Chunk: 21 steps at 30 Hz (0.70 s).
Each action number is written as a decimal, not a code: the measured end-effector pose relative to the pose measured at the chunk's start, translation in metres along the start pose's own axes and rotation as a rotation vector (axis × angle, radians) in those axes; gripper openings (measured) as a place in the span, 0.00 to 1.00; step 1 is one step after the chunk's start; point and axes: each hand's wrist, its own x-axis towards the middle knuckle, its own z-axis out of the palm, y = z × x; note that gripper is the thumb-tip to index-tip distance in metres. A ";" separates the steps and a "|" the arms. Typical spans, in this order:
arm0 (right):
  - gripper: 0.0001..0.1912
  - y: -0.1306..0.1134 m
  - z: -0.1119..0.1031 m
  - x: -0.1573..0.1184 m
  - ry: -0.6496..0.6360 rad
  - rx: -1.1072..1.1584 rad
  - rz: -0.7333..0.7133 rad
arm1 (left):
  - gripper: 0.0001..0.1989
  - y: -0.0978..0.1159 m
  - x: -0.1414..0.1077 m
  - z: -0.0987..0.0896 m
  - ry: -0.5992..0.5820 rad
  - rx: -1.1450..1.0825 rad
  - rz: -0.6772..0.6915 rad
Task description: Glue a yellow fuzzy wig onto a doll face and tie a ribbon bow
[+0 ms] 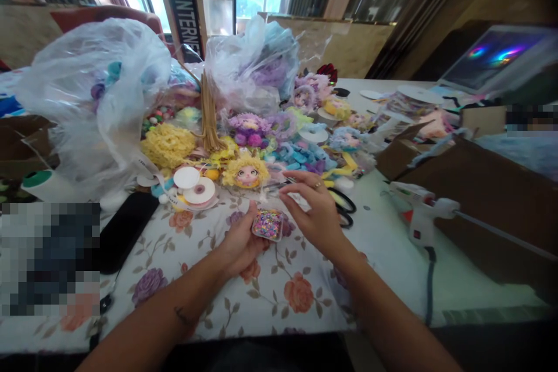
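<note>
My left hand (244, 244) grips a small clear box (267, 225) packed with tiny multicoloured beads or sequins, its thumb along the side. Just right of and above the box is my right hand (311, 209); its thumb and fingers are curved and apart, and I see nothing held between them. Beyond its wrist lie black-handled scissors (346, 206), partly hidden by the hand. A doll head with curly yellow hair (246, 173) sits on the table behind the box.
Ribbon spools (199, 190), yellow fluffy trim (168, 145) and plastic bags (113, 81) crowd the back. A black phone (126, 232) lies left. At right are a white glue gun (418, 215) with its cord and a cardboard box (479, 203). Flowered cloth (257, 308) covers the table.
</note>
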 end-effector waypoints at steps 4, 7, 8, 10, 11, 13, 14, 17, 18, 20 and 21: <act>0.06 -0.011 -0.005 -0.002 -0.265 -0.126 -0.239 | 0.19 -0.002 0.002 -0.004 -0.026 -0.026 -0.010; 0.08 -0.013 -0.003 -0.002 -0.327 -0.201 -0.308 | 0.20 -0.003 0.003 -0.007 -0.070 -0.029 -0.018; 0.09 -0.012 -0.002 -0.001 -0.333 -0.221 -0.323 | 0.20 -0.003 0.003 -0.007 -0.077 -0.029 -0.021; 0.10 -0.011 -0.001 0.001 -0.351 -0.253 -0.349 | 0.20 -0.003 0.003 -0.007 -0.077 -0.029 -0.024; 0.10 -0.010 -0.001 0.002 -0.363 -0.264 -0.358 | 0.20 -0.003 0.003 -0.007 -0.072 -0.029 -0.025; 0.10 -0.009 -0.001 0.004 -0.393 -0.278 -0.372 | 0.20 -0.003 0.003 -0.006 -0.066 -0.032 -0.020; 0.10 -0.009 -0.001 0.004 -0.406 -0.282 -0.377 | 0.20 -0.002 0.002 -0.006 -0.069 -0.032 -0.017; 0.09 -0.008 -0.002 0.006 -0.426 -0.289 -0.390 | 0.20 -0.003 0.002 -0.007 -0.087 -0.021 -0.009; 0.09 -0.008 -0.002 0.006 -0.431 -0.289 -0.396 | 0.19 -0.003 0.002 -0.007 -0.090 -0.018 -0.006; 0.09 -0.009 -0.002 0.007 -0.440 -0.290 -0.409 | 0.19 -0.004 0.002 -0.008 -0.092 -0.017 0.000; 0.10 -0.009 -0.002 0.007 -0.442 -0.291 -0.415 | 0.19 -0.004 0.002 -0.009 -0.090 -0.017 0.002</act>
